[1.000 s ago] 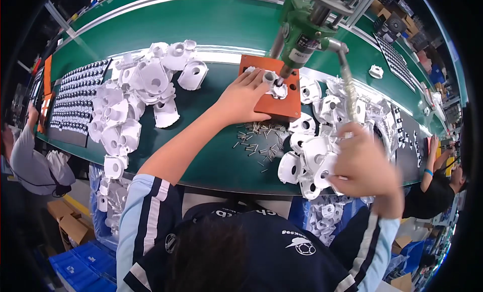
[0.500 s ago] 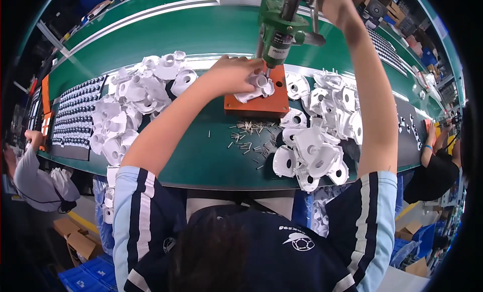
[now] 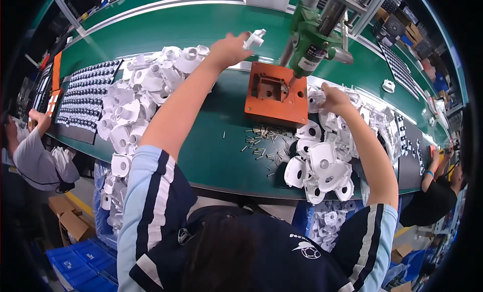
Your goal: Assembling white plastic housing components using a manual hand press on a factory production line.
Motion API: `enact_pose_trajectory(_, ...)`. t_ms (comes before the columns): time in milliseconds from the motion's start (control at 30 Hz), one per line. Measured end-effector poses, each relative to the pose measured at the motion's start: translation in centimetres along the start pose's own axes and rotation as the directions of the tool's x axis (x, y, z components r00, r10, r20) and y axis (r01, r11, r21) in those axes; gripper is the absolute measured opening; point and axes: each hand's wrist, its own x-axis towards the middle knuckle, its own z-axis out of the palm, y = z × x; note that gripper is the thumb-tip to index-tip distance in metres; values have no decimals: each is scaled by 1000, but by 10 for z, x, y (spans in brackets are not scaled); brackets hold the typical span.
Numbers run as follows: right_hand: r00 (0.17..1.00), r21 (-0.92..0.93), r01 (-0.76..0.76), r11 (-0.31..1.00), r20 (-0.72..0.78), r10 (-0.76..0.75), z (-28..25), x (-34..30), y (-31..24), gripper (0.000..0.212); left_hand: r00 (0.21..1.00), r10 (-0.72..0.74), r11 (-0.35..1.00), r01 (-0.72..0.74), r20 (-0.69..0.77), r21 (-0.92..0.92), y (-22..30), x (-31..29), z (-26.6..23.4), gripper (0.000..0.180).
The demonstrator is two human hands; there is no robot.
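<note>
One white part (image 3: pixel 254 39) is pinched in the left hand (image 3: pixel 229 49), above the belt; right hand (image 3: pixel 333 98) grasps the right pile (image 3: pixel 324 163) (grip unclear). Seat parts squarely in the orange fixture (image 3: pixel 275 93).

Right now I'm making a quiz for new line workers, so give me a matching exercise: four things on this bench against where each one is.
Things:
1. left hand
2. right hand
3. orange block
4. metal pins

Places:
A. loose on the green belt, near side of the block
B. under the green press
C. raised, holding a white part
D. at the white pile right of the block

Pairs: 1-C, 2-D, 3-B, 4-A
</note>
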Motion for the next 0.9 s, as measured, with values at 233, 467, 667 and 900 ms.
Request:
enact_pose_trajectory(233,973,27,175,984,-154,-169,9,-11,7,68,917,-297,881,156,268,446,-10,-73,-9,29)
enact_pose_trajectory(467,970,-168,-71,983,-239,30,-18,-10,-6,54,987,-139,990,139,-82,-7,1,-93,-44,43)
enact_pose_trajectory(667,984,478,-66,876,-117,137,-57,-104,-64,60,947,-307,94,134,100,-987,58,-136,-59,45)
enact_pose_trajectory(900,942,975,15,222,61,-331,7,-186,-139,82,988,-24,-564,112,153,-818,158,-180,-43,26)
